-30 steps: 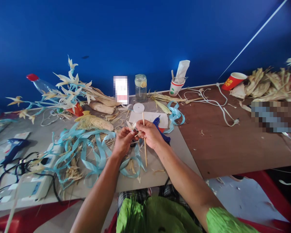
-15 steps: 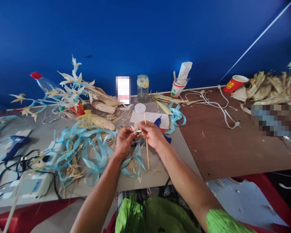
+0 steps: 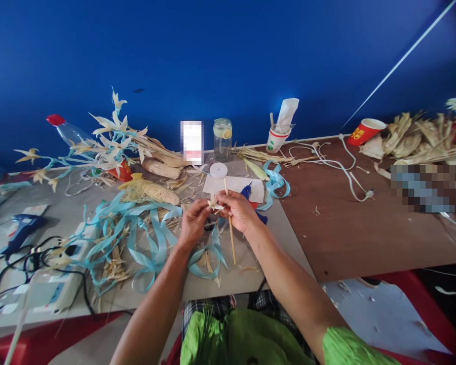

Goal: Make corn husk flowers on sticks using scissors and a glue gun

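Observation:
Over the grey table [image 3: 64, 218] my right hand [image 3: 240, 210] is closed round a thin wooden stick [image 3: 230, 233] that points up and down. My left hand [image 3: 193, 222] pinches a small pale husk flower [image 3: 214, 204] against the stick, just left of the right fingers. Light blue ribbon [image 3: 152, 238] lies in loops under and left of both hands. A blue glue gun [image 3: 251, 195] rests behind the right hand on a white sheet [image 3: 235, 185].
Husk flower branches [image 3: 99, 137] lie at the back left by a red-capped bottle [image 3: 66, 131]. A glass jar [image 3: 222, 138], paper cup [image 3: 276, 139], white cable [image 3: 338, 165], red cup [image 3: 366, 131] and husk pile [image 3: 421, 134] stand behind. Another glue gun [image 3: 21, 228] and black cords lie left.
Both hands stay together on the stick and the flower; the fingers have shifted slightly, and the husk flower sits closer against the stick.

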Available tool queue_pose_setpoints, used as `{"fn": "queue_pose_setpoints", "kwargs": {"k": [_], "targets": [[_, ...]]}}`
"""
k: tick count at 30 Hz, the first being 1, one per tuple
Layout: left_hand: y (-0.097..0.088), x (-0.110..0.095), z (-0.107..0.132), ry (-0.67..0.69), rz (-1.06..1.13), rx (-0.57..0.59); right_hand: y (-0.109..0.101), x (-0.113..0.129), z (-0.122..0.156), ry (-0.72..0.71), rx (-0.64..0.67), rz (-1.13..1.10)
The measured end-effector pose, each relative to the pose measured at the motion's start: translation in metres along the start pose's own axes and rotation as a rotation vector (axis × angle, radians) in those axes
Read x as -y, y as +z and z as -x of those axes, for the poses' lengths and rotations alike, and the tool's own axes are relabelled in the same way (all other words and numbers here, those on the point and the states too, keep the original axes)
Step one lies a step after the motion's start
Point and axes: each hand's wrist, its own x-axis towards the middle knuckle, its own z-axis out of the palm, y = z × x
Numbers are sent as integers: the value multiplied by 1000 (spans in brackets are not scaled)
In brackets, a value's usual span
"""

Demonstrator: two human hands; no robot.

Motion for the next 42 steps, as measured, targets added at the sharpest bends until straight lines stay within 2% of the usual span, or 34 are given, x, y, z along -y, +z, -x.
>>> {"fn": "queue_pose_setpoints", "kwargs": {"k": [6,12,26,34,38,42], "targets": [[0,5,-1,-8,107,-26,5,-1,3,-10,-9,0],[-1,4,-1,27,65,12,6,-3,3,19,-19,1],[0,9,-2,-43,158,-2,3,-9,-3,75,23,45],[-2,6,-3,-54,176,-122,-4,4,1,104,109,-57],[-3,1,-5,-50,154,-143,0,5,8,39,151,47],[-2,0,-6,-49,146,-155,6,0,10,-32,106,201]]}}
